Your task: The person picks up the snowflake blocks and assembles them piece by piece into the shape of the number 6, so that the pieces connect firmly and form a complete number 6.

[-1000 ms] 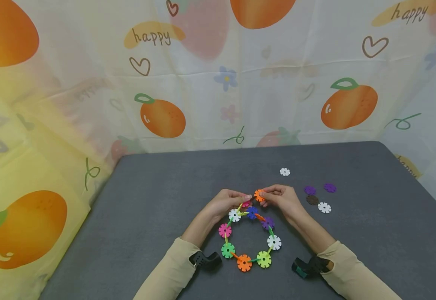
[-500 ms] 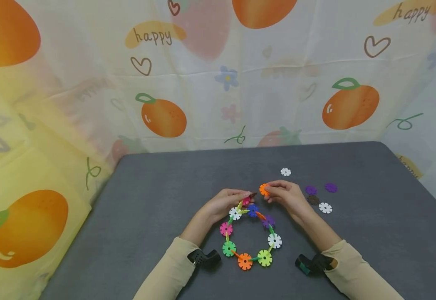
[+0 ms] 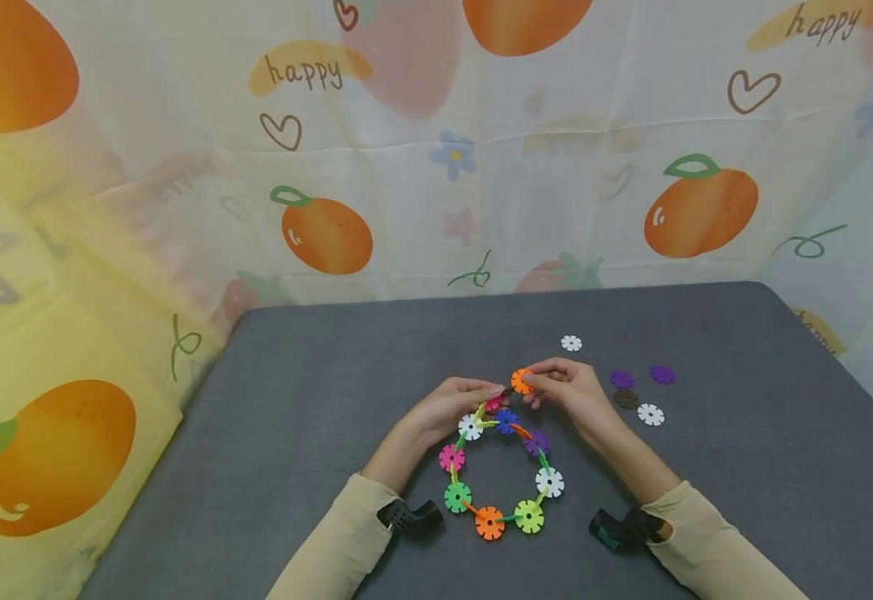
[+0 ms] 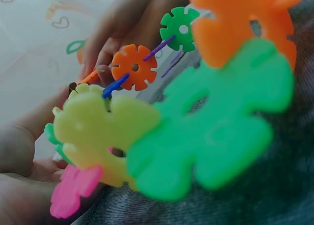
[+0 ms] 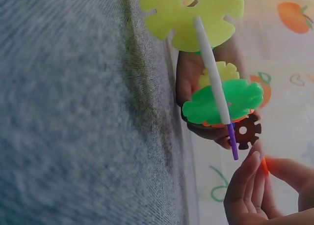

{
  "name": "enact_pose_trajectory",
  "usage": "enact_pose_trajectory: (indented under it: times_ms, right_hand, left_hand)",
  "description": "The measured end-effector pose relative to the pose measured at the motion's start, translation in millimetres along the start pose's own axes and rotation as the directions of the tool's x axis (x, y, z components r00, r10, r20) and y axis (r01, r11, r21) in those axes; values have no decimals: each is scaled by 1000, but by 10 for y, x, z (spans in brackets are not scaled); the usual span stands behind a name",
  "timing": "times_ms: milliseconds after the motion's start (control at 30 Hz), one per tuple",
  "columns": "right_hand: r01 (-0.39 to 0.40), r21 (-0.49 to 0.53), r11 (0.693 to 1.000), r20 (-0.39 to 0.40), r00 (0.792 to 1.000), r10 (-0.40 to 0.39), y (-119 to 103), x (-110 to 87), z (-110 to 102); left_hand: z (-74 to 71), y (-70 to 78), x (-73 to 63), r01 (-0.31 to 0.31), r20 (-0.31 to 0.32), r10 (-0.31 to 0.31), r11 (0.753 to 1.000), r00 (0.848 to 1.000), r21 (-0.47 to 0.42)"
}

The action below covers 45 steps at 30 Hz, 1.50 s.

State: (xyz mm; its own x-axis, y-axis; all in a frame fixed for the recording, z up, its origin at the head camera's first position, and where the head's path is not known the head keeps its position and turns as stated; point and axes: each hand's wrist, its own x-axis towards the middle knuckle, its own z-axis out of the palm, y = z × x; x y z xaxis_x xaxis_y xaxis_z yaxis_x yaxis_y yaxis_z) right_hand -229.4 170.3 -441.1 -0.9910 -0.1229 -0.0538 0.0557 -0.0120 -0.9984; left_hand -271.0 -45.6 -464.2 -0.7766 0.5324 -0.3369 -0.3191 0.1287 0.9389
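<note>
My left hand point(image 3: 447, 408) pinches a dark brown notched snowflake disc point(image 5: 247, 131) at the top of a ring of linked discs. A pink disc point(image 3: 492, 404) sits just under those fingertips. My right hand point(image 3: 575, 396) pinches an orange snowflake disc point(image 3: 521, 381) between thumb and fingers, its edge right at the brown one. The ring hangs towards me below both hands, with white point(image 3: 470, 427), green point(image 3: 457, 497), orange point(image 3: 490, 523), yellow-green point(image 3: 529, 517), purple and blue discs joined at their slots. In the left wrist view, nearby ring discs partly hide the hands.
Loose discs lie on the grey table point(image 3: 316, 392) to the right: two purple point(image 3: 661, 375), one brown point(image 3: 626, 399) and a white one point(image 3: 651, 414). Another white disc point(image 3: 571, 343) lies farther back. A fruit-print curtain point(image 3: 406, 208) hangs behind the table.
My right hand drew the orange disc away to the right, then brought it back left against the brown disc. The left hand and the ring have barely moved.
</note>
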Motion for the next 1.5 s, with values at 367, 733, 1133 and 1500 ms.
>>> enact_pose_trajectory:
  times_ms: [367, 733, 1133, 1500]
  right_hand:
    - [6, -77, 997, -58, 998, -10, -8, 7, 18]
    - [7, -58, 998, -46, 999, -9, 43, 18, 26]
    - [34, -128, 991, -14, 999, -36, 74, 19, 7]
    - [182, -113, 977, -20, 982, -185, -187, -67, -15]
  left_hand:
    - [22, 3, 2, 15, -17, -14, 999, 1000, 38]
    - [26, 1, 12, 47, -41, -44, 996, 998, 76]
    - [55, -31, 24, -29, -22, 31, 995, 999, 99]
    - [136, 201, -116, -164, 25, 163, 986, 986, 34]
